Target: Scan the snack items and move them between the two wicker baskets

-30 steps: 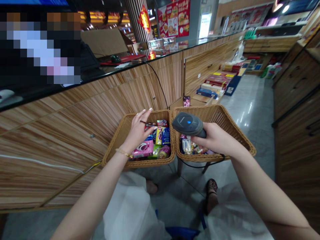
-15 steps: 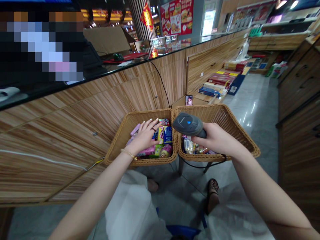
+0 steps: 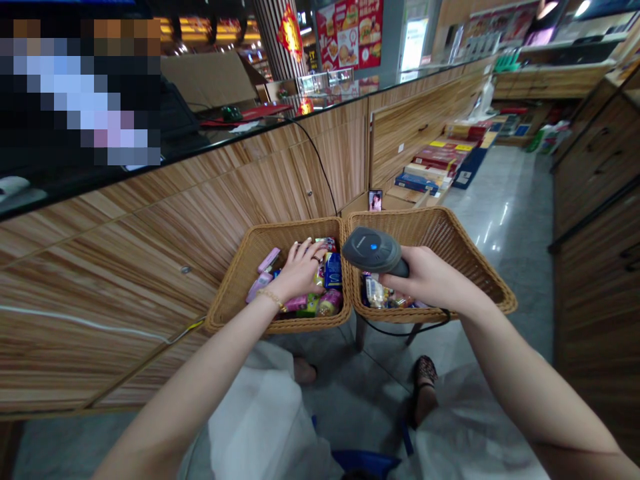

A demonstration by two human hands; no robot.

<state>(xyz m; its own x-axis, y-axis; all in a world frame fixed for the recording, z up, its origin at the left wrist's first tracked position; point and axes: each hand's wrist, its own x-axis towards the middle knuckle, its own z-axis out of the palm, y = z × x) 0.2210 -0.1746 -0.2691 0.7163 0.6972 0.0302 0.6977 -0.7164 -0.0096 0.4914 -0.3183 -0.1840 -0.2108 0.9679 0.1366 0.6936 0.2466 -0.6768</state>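
Note:
My left hand (image 3: 301, 270) is over the left wicker basket (image 3: 223, 293), its fingers apart on small colourful packages. Around it lie a blue packet (image 3: 333, 270), a round purple-pink pack (image 3: 330, 302) and a pink box (image 3: 269, 260). Some packages are hidden beneath the hand. My right hand (image 3: 431, 277) is closed around the handle of a dark grey barcode scanner (image 3: 373, 248) with a blue light on top. The scanner is held above the right wicker basket (image 3: 480, 267), where more small packets (image 3: 375, 292) lie.
A wood-panelled counter (image 3: 280, 173) with a black top runs along the left. Stacked boxes (image 3: 440, 157) stand beyond the baskets. A black cable (image 3: 400, 333) hangs under the right basket. Wooden cabinets (image 3: 597, 220) line the right side, beside the tiled floor (image 3: 505, 193).
My left hand has shifted right across the packages, uncovering pink ones on the left of the basket. My right hand keeps the scanner in nearly the same place.

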